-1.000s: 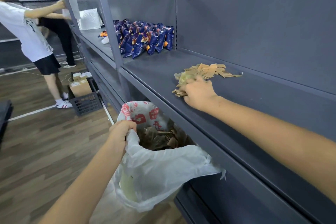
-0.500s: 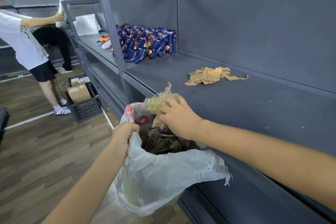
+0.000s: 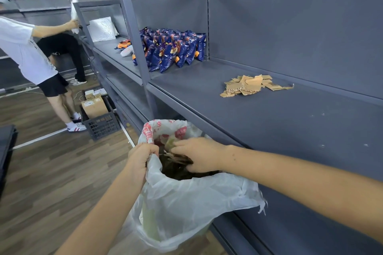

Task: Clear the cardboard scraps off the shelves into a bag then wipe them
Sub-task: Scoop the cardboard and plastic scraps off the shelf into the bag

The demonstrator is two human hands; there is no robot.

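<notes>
Just under the front edge of the grey metal shelf (image 3: 269, 126), your two hands meet at the mouth of the thin white plastic bag with red print (image 3: 186, 203). Your left hand (image 3: 141, 159) grips the near-left rim of the bag in a closed fist and holds it up. Your right hand (image 3: 199, 154) is close beside it, on its right side, inside the mouth, with the fingers bent downward over some pale pieces and a bit of yellow-green material (image 3: 171, 143). I cannot tell whether these fingers grip the pieces or only lie on them. Under this hand the bag contains a dark heap of scraps. The pile of brown corrugated cardboard scraps (image 3: 248, 87) lies on the shelf well beyond your right hand, farther back and to the right, near the back panel, and neither hand touches it. Beyond both hands, a row of dark blue snack packets (image 3: 176, 49) stands on the same shelf level. Far to the left of your left hand, another person in a white shirt (image 3: 24, 51) reaches toward a shelf. Near that person's feet, a black plastic crate (image 3: 102, 125) with a brown cardboard box (image 3: 94, 106) in it stands on the wooden floor (image 3: 51, 172).
</notes>
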